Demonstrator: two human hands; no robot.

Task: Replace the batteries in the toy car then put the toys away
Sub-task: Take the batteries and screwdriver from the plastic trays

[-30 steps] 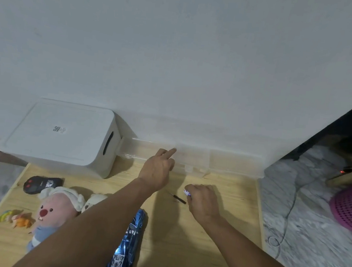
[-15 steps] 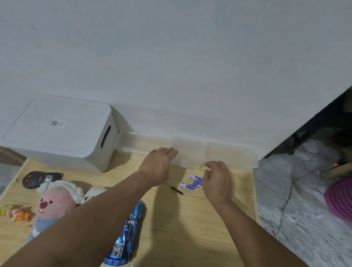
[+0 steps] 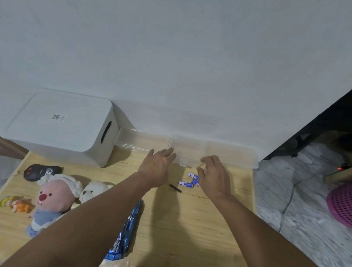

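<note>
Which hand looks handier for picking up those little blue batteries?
Probably the right hand: it hovers right beside the blue batteries, fingers loosely curled. The left hand reaches toward the clear box.

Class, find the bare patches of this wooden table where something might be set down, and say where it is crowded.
Bare: the table between the toy car and right forearm. Crowded: the plush toys at left; the batteries by the right hand.

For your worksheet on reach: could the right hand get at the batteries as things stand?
Probably yes. The right hand hovers open just beside the batteries on the table; nothing lies between them, and the left hand is off to the side.
</note>
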